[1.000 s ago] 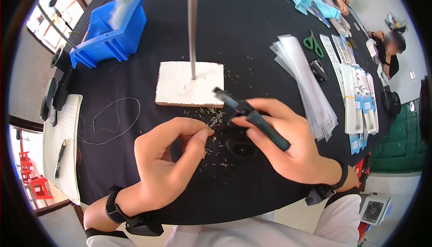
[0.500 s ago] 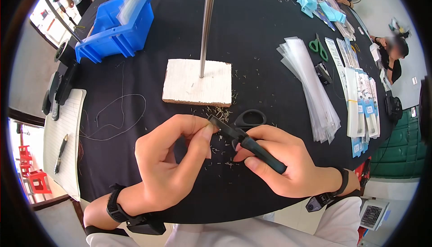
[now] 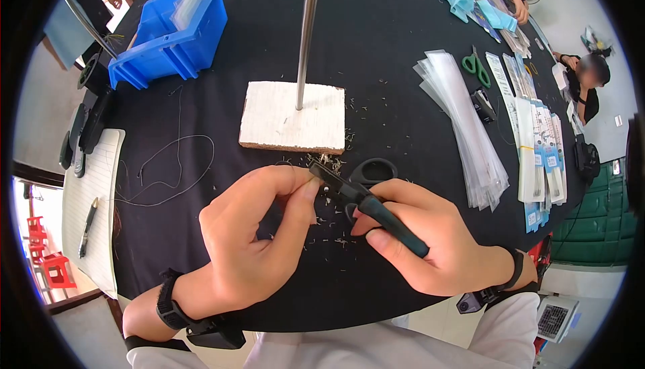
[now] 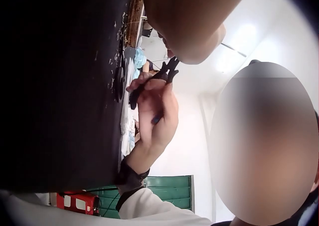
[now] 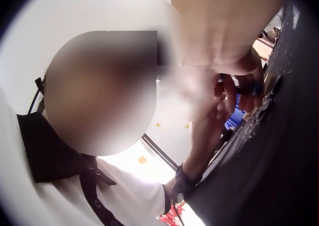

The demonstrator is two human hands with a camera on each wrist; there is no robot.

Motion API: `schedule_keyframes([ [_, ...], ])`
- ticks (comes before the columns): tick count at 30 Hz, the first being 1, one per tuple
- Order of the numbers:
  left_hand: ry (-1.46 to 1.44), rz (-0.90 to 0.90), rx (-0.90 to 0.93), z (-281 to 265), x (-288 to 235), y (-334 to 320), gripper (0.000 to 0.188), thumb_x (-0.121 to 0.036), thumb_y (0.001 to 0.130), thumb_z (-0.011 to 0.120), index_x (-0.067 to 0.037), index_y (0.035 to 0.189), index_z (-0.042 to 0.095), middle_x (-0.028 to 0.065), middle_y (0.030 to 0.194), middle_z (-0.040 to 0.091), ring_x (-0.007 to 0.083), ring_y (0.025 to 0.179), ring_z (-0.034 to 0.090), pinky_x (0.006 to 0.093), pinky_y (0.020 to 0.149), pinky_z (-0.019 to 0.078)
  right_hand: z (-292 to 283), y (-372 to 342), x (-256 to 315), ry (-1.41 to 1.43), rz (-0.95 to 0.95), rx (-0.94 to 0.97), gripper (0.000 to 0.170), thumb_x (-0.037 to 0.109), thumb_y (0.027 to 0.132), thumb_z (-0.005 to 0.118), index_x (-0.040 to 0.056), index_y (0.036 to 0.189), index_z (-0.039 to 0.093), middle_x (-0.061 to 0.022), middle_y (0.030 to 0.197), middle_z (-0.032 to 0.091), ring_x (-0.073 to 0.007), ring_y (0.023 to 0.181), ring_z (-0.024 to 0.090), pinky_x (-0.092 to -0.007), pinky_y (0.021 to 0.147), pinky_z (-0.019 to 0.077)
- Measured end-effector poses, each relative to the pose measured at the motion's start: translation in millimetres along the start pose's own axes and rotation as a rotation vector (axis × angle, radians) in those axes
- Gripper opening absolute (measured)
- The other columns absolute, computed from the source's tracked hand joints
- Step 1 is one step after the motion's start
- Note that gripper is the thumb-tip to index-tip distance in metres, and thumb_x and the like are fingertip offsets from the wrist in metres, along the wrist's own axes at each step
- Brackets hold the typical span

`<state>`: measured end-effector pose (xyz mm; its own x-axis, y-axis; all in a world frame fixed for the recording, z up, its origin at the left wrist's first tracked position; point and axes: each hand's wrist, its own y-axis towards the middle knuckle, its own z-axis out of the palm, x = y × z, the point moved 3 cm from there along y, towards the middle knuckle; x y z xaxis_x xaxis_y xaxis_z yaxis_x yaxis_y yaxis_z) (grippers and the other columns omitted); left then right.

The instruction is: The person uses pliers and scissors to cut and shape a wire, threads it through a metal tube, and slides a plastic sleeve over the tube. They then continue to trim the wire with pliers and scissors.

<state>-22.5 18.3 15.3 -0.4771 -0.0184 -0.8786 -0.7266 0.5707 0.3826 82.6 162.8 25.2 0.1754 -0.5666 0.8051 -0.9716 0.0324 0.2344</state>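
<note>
My left hand [image 3: 259,238] pinches something small and thin between thumb and index finger in the head view; the fingertips and the tool hide most of it. Curled round the handles of dark pliers [image 3: 392,224], my right hand [image 3: 437,241] brings their nose right to the left fingertips. The left wrist view shows the pliers' head [image 4: 172,66] beside the left fingers. Behind the pliers, black-handled scissors [image 3: 376,162] lie on the dark cloth. Small clipped bits [image 3: 336,164] are scattered below the hands and along the white block.
A white block [image 3: 269,117] carries an upright metal rod [image 3: 306,40] just beyond the hands. At left are a blue bin [image 3: 175,57], looped line [image 3: 178,188] and a notebook [image 3: 77,198] with a pen. Clear sleeves [image 3: 470,141], green scissors [image 3: 477,70] and packets [image 3: 537,147] lie at right.
The pliers have come left and down to the left fingertips, then stayed there. More of the black-handled scissors shows behind them. The left hand keeps its pinch.
</note>
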Motion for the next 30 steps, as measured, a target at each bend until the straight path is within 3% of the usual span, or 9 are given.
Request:
schedule_keyframes([
  [4,0.108,0.066,-0.006,1.8,0.8,0.8,0.006,0.010,0.076,0.061,0.004,0.079,0.059,0.0096,0.066,0.060,0.0144,0.054,0.058,0.0223,0.052,0.0457,4.0,-2.2,3.7,-0.139,-0.033,-0.028,0.013,0.007,0.080,0.063,-0.0039,0.085,0.059,-0.0118,0.080,0.055,-0.0250,0.063,0.056,-0.0319,0.055,0.0439],
  [10,0.102,0.065,-0.002,4.2,2.9,1.3,0.007,0.009,0.076,0.061,0.004,0.079,0.058,0.0102,0.067,0.060,0.0153,0.056,0.059,0.0237,0.052,0.0463,-0.5,-2.9,0.1,0.042,0.116,0.068,0.013,0.008,0.082,0.062,-0.0044,0.086,0.058,-0.0119,0.079,0.055,-0.0251,0.060,0.055,-0.0297,0.051,0.0426],
  [13,0.110,0.069,0.002,3.5,2.6,1.7,0.007,0.009,0.076,0.061,0.004,0.079,0.058,0.0102,0.066,0.060,0.0166,0.056,0.058,0.0246,0.052,0.0461,1.9,-3.0,-2.7,0.071,0.097,0.034,0.014,0.008,0.082,0.062,-0.0046,0.086,0.058,-0.0121,0.079,0.055,-0.0250,0.060,0.055,-0.0302,0.052,0.0426],
  [22,0.233,0.189,0.018,3.8,1.3,2.7,0.011,0.010,0.073,0.062,0.003,0.080,0.058,0.0109,0.064,0.057,0.0207,0.053,0.054,0.0272,0.048,0.0422,5.8,-4.7,3.1,-0.146,0.017,-0.002,0.015,0.008,0.080,0.064,-0.0054,0.084,0.058,-0.0129,0.080,0.054,-0.0266,0.062,0.054,-0.0326,0.053,0.0431],
  [30,0.267,0.228,0.049,5.6,1.8,1.3,0.012,0.010,0.072,0.062,0.003,0.080,0.057,0.0099,0.064,0.055,0.0188,0.052,0.052,0.0265,0.047,0.0410,7.1,-3.7,0.0,-0.186,0.059,0.051,0.013,0.007,0.079,0.063,-0.0050,0.081,0.057,-0.0122,0.072,0.052,-0.0277,0.052,0.053,-0.0336,0.047,0.0418],
])
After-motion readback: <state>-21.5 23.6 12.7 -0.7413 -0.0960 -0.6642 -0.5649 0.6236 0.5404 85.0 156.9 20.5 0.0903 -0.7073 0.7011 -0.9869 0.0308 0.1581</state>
